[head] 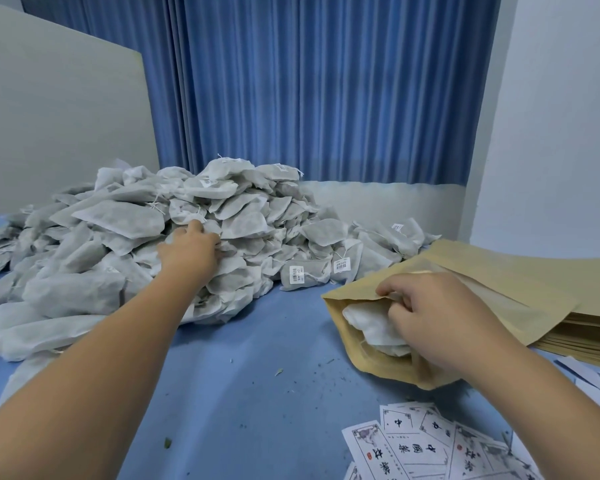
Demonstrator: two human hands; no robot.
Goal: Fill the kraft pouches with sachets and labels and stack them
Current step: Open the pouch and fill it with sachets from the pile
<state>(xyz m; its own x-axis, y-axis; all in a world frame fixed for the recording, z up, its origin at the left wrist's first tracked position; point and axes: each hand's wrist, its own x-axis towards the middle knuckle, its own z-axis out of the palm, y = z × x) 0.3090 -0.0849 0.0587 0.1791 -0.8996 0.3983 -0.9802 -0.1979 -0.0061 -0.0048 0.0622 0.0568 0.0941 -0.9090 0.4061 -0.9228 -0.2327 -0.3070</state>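
Right hand (430, 317) pinches open the tan kraft paper pouch (371, 368); left of it, left hand (189, 250) grips the grey-white mesh sachet heap (118, 220).

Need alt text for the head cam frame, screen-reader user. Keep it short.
A person's right hand pinches open the mouth of a kraft pouch already holding white sachets, while the left hand reaches into a large heap of grey sachets on a blue table. More flat kraft pouches are stacked at right and printed labels lie at the near right.
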